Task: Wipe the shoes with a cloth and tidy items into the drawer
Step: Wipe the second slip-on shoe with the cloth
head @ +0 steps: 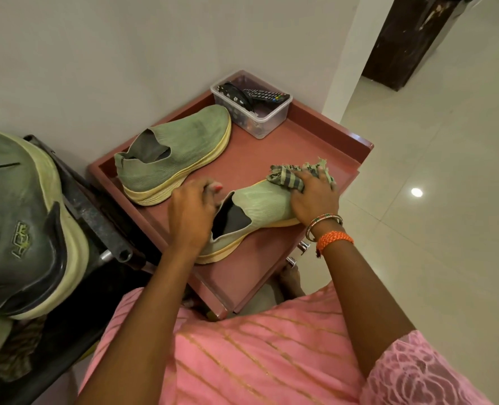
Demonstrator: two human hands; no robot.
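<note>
Two pale green knit slip-on shoes with yellowish soles lie on a reddish-brown cabinet top point(251, 154). The far shoe point(181, 150) rests untouched near the wall. My left hand point(191, 216) grips the heel of the near shoe point(257, 204) and steadies it. My right hand point(315, 201) presses a green-and-grey checked cloth point(290, 178) onto the toe of that near shoe. The toe end is hidden under the cloth and hand. Two metal drawer knobs point(304, 247) show below the cabinet's front edge.
A clear plastic box point(271, 118) with a remote control and a dark patterned item sits at the cabinet's back corner. A black rack point(93, 217) on the left holds a larger grey-green sneaker point(23, 223). White tiled floor lies to the right.
</note>
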